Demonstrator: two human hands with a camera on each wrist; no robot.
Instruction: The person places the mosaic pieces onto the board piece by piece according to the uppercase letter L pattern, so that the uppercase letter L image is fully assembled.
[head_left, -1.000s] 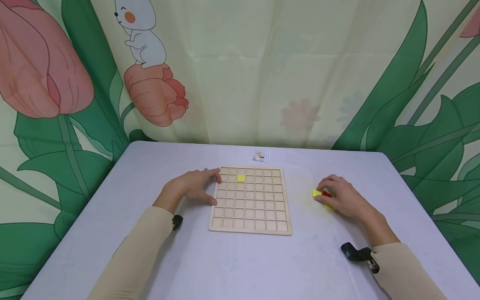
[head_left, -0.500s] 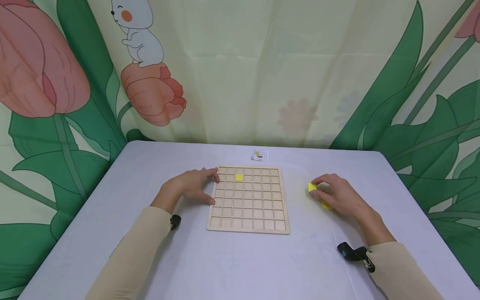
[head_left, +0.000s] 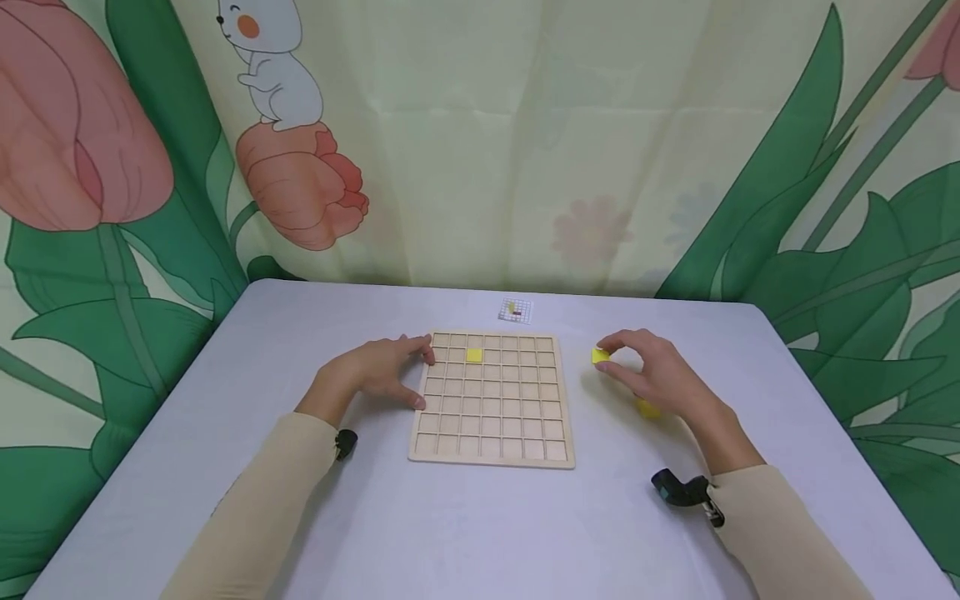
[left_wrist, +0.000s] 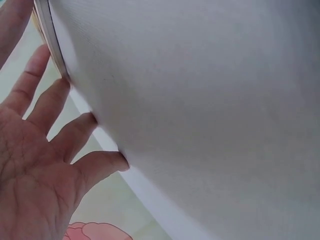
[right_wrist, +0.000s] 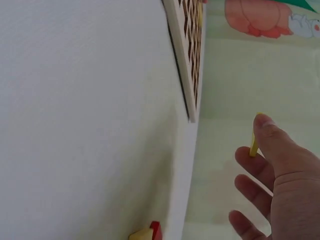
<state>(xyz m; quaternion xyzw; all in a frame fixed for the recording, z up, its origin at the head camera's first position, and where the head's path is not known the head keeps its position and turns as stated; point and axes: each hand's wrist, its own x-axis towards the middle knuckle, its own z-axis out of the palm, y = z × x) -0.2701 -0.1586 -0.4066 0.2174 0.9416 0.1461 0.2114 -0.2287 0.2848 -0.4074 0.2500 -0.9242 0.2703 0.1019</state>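
A wooden board with a square grid lies on the white-covered table, one yellow square tile set in a cell of its upper left part. At the board's left edge is my left hand, thumb and fingers spread, with fingertips touching the rim. My right hand pinches a second yellow square tile between thumb and index finger, raised off the table to the right of the board. In the right wrist view this tile shows edge-on, the other fingers loosely bent below it.
Under my right hand, partly hidden, lie a yellow piece and, seen in the right wrist view, a red piece. A small card with a printed grid and coloured squares lies behind the board. A patterned curtain hangs beyond the table.
My right hand has lifted the yellow tile from the loose pieces and moved it leftward and away from me, toward the board. My left hand has stayed at the board's edge.
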